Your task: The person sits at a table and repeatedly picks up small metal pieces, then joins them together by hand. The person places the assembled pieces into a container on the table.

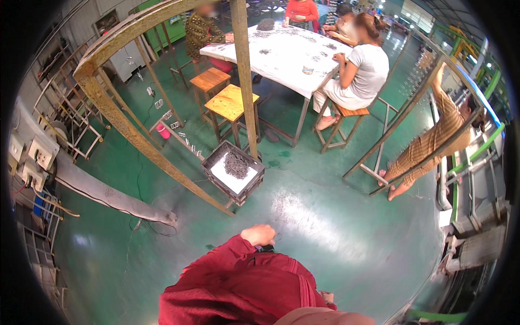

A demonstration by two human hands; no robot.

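Note:
My left hand (259, 235), at the end of a dark red sleeve, is held out in front of my body above the green floor, its fingers curled in. Whatever it may hold is hidden under the hand. Of my right hand (327, 297) only a small part shows beside the red jacket (244, 281); its fingers are out of sight. Nearest ahead of my left hand stands a dark crate (250, 187) with a white lining. A heap of small dark pieces (236, 165) lies in it.
A rusty metal frame (157, 162) rises ahead, its post (244, 81) before two wooden stools (233, 103). Several people sit around a white-covered table (281, 59) strewn with dark pieces. Another person (433, 135) stands right by a metal frame. A grey pipe (114, 197) lies left.

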